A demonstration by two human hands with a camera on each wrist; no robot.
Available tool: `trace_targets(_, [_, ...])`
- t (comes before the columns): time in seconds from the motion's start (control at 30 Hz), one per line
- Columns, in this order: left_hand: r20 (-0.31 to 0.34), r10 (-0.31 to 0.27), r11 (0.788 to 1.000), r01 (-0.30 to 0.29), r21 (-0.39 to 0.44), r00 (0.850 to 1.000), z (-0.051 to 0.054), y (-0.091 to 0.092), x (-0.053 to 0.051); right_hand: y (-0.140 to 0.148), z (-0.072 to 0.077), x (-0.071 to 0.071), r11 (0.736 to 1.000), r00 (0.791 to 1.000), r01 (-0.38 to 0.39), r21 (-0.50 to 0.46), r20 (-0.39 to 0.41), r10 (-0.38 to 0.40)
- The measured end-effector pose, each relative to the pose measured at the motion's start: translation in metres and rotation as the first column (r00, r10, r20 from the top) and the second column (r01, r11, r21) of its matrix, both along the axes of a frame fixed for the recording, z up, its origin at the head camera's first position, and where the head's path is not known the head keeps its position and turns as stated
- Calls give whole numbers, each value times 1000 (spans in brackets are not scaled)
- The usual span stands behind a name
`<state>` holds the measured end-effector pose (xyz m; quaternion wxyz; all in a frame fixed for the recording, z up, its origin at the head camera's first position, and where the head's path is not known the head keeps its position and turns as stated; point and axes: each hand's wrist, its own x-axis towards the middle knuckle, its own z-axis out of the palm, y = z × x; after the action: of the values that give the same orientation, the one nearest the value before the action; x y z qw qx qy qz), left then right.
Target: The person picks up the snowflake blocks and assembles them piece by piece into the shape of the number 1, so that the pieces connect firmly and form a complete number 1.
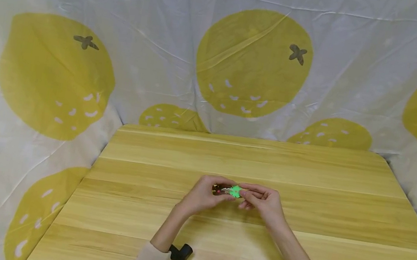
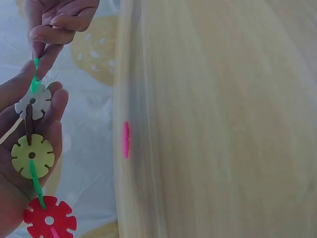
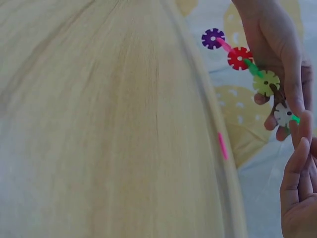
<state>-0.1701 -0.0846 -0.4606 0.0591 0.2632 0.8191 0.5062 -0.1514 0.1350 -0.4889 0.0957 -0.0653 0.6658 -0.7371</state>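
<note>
Notched plastic discs are joined edge to edge in a chain: a purple disc (image 3: 213,38), a red disc (image 2: 50,218), a yellow disc (image 2: 32,157) and a white disc (image 2: 37,102), with green, brown and pink discs seen edge-on between them. My left hand (image 1: 202,194) holds this chain near its white end, thumb on one side and fingers behind. With thumb and fingertips, my right hand (image 1: 267,204) pinches a bright green disc (image 1: 235,191), which meets the white disc. In the head view, the left hand hides much of the chain.
A wooden table (image 1: 138,218) lies beneath both hands. In both wrist views a thin pink piece (image 2: 126,140) shows at the table's edge. Black wrist devices (image 1: 181,253) sit by both sleeves. A lemon-patterned cloth (image 1: 155,50) hangs behind and at the sides.
</note>
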Motion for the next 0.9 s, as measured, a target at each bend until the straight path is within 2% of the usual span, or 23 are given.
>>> trace_targets(0.2, [36,34,999,-33,-18,999,3,-5,-1,-1,-2,-3,1000,1000,2,31,6,-3])
trace_targets(0.37, [61,101,994,-99,-46,993,4,-19,-5,-1,-3,-8,995,1000,8,100,22,-10])
trace_targets(0.57, [83,174,984,-171,-38,981,4,-37,-10,-6,-9,-19,982,997,11,188,67,-24])
trace_targets(0.73, [103,198,980,-193,-50,975,5,-44,-12,-15,-11,-27,963,999,-38,269,38,29])
trace_targets(0.9, [98,198,979,-191,-71,975,4,-46,-13,-29,-9,-35,935,995,-92,343,3,97])
